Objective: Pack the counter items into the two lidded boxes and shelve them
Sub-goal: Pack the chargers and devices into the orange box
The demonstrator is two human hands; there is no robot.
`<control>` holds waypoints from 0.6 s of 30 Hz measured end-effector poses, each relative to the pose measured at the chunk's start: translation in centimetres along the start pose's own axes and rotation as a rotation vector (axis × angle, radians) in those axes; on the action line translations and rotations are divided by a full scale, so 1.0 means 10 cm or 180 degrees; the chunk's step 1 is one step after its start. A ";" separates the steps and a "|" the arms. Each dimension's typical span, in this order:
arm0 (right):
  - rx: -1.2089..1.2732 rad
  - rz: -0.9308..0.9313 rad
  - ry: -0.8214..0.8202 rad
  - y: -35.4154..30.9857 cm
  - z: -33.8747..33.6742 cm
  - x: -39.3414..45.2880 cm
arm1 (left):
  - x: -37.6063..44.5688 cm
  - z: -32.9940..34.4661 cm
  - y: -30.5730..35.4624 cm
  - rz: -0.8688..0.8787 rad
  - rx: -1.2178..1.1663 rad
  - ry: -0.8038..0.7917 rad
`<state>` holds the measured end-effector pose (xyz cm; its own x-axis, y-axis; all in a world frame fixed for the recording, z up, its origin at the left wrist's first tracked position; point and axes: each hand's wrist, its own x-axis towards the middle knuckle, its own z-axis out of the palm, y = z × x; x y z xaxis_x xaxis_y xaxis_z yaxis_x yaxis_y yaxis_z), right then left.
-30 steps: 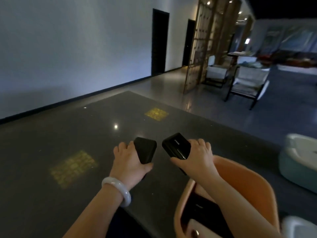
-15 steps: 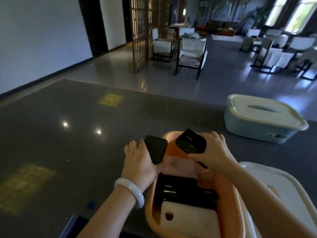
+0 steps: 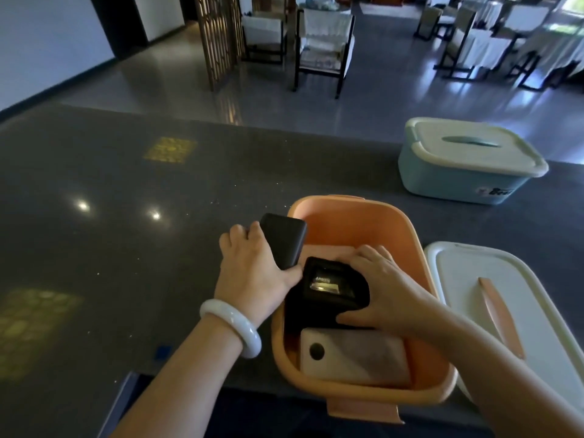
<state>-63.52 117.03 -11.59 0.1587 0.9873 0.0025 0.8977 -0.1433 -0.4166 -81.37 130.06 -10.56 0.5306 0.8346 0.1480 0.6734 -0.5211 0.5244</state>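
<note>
Black packs over orange box

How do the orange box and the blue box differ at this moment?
The orange box is open, its white lid lying beside it on the counter; the blue box has its lid on. The orange box sits near the counter's front edge, the blue box farther back to the right. Both hands work at the orange box, holding dark items; nothing touches the blue box. Both are rounded plastic boxes with white lids.
</note>
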 end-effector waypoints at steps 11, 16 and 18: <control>0.0327 -0.0190 -0.0952 -0.06 0.22 -0.26 | 0.02 -0.03 0.02 -0.0029 0.0237 -0.0205; 0.0918 0.0144 -0.1299 0.04 0.20 -0.25 | 0.04 -0.02 0.00 0.0002 0.0267 -0.0221; 0.1135 0.0226 -0.1360 0.05 0.20 -0.25 | 0.03 -0.01 -0.01 -0.0016 0.0284 -0.0211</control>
<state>-64.31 114.66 -13.66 -0.0336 0.9267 -0.3744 0.6845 -0.2516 -0.6842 -81.30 130.36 -10.48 0.5581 0.8251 0.0882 0.7176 -0.5333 0.4479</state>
